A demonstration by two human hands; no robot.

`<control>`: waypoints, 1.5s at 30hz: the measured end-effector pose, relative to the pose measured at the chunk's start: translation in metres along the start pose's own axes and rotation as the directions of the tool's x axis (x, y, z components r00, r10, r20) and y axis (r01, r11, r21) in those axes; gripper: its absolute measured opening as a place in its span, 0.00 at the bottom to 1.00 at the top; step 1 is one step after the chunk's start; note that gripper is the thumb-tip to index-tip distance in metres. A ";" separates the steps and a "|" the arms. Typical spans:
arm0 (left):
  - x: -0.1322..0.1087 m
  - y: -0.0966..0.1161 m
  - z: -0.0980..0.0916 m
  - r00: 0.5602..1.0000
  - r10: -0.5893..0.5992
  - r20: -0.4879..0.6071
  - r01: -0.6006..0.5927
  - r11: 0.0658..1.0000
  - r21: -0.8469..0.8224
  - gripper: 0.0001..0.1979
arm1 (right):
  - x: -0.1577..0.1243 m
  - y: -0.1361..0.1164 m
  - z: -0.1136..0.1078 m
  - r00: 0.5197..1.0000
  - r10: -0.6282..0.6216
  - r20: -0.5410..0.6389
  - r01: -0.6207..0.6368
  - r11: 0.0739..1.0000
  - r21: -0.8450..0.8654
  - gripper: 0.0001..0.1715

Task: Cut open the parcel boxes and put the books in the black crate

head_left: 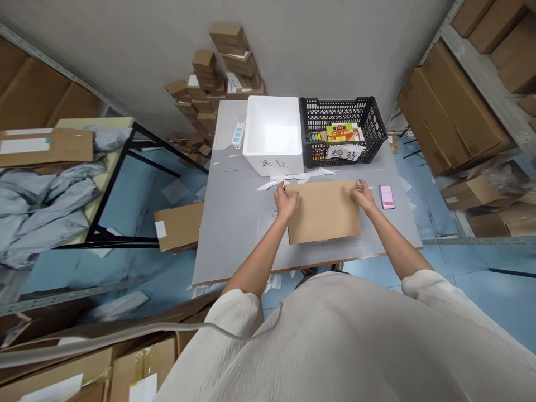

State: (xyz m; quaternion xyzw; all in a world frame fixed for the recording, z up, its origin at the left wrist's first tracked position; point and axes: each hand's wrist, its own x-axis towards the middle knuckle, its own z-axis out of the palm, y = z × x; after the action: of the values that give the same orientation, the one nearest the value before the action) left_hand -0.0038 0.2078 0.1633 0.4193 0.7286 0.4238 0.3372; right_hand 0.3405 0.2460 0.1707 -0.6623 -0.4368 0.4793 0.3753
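Observation:
A flat kraft cardboard mailer [324,213] lies on the grey table [234,234], near the table's front edge. My left hand [286,202] grips its far left corner, and my right hand [362,195] holds its far right corner. Thin white strips of backing paper [295,177] lie just beyond the cardboard, close to my left hand. To the right of my right hand sits a small stack of pink-and-white cards [387,196], apart from the cardboard.
A white foam box [273,134] and a black plastic crate [342,131] holding a colourful package stand at the table's far end. A power strip [238,134] lies beside the foam box. Cardboard boxes fill the shelves and floor around the table.

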 end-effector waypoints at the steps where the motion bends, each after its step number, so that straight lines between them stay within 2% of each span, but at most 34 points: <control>1: 0.001 0.007 0.000 1.000 -0.014 -0.023 0.013 1.000 -0.015 0.38 | 0.000 -0.004 -0.002 0.999 -0.024 -0.021 0.024 1.000 -0.001 0.58; 3: 0.003 0.019 -0.001 0.998 -0.017 -0.059 0.014 0.998 -0.057 0.36 | 0.001 -0.010 -0.006 0.996 -0.069 -0.065 0.069 0.998 0.003 0.58; 5: 0.003 0.029 -0.002 0.996 0.028 -0.083 -0.037 0.994 -0.101 0.34 | 0.001 -0.015 -0.009 0.988 -0.117 -0.104 0.120 0.992 0.024 0.59; 8: -0.003 0.033 -0.002 0.992 0.075 -0.098 -0.086 0.989 -0.119 0.32 | -0.001 -0.014 -0.013 0.974 -0.186 -0.130 0.195 0.979 0.056 0.59; 12: -0.016 0.024 -0.001 0.994 0.060 -0.087 -0.068 0.994 -0.090 0.26 | -0.012 -0.005 -0.012 0.968 -0.203 -0.145 0.209 0.977 0.029 0.56; 18: -0.039 0.007 -0.004 0.993 0.044 -0.111 -0.049 0.998 -0.035 0.18 | -0.023 0.006 -0.015 0.957 -0.122 -0.265 0.086 0.986 -0.143 0.44; 22: -0.049 -0.005 -0.011 0.998 0.041 -0.057 -0.042 0.999 -0.017 0.21 | -0.028 0.013 -0.021 0.963 -0.071 -0.260 0.018 0.980 -0.199 0.36; 24: -0.054 -0.011 -0.016 0.999 0.051 -0.015 -0.051 0.999 -0.011 0.24 | -0.032 0.018 -0.023 0.964 -0.094 -0.250 0.043 0.979 -0.202 0.34; 26: -0.059 -0.013 -0.018 0.994 0.108 -0.005 -0.108 0.993 0.043 0.27 | -0.037 0.025 -0.023 0.965 -0.134 -0.227 0.095 0.980 -0.173 0.35; 29: -0.068 -0.004 -0.014 0.954 0.297 0.034 -0.298 0.932 0.206 0.30 | -0.043 0.032 -0.023 0.969 -0.146 -0.199 0.129 0.987 -0.096 0.38; 31: -0.074 0.009 -0.004 0.901 0.407 0.147 -0.433 0.859 0.272 0.28 | -0.046 0.035 -0.023 0.971 -0.137 -0.198 0.127 0.990 -0.061 0.39; 34: -0.083 0.032 0.018 0.805 0.490 0.336 -0.581 0.766 0.275 0.25 | -0.050 0.037 -0.021 0.966 -0.157 -0.206 0.149 0.987 -0.052 0.39; 37: -0.090 0.047 0.038 0.724 0.523 0.450 -0.668 0.696 0.265 0.25 | -0.056 0.039 -0.019 0.955 -0.193 -0.226 0.185 0.981 -0.058 0.40; 41: -0.096 0.052 0.049 0.698 0.473 0.537 -0.680 0.673 0.291 0.28 | -0.065 0.037 -0.016 0.952 -0.196 -0.237 0.192 0.981 -0.038 0.40; 45: -0.095 0.049 0.044 0.680 0.474 0.559 -0.694 0.661 0.284 0.30 | -0.073 0.025 -0.013 0.954 -0.196 -0.228 0.197 0.980 -0.015 0.39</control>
State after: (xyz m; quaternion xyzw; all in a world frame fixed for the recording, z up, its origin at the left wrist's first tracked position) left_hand 0.0896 0.1513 0.2024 0.7893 0.5328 0.2129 0.2188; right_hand 0.3467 0.1684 0.1737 -0.6649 -0.4526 0.3619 0.4713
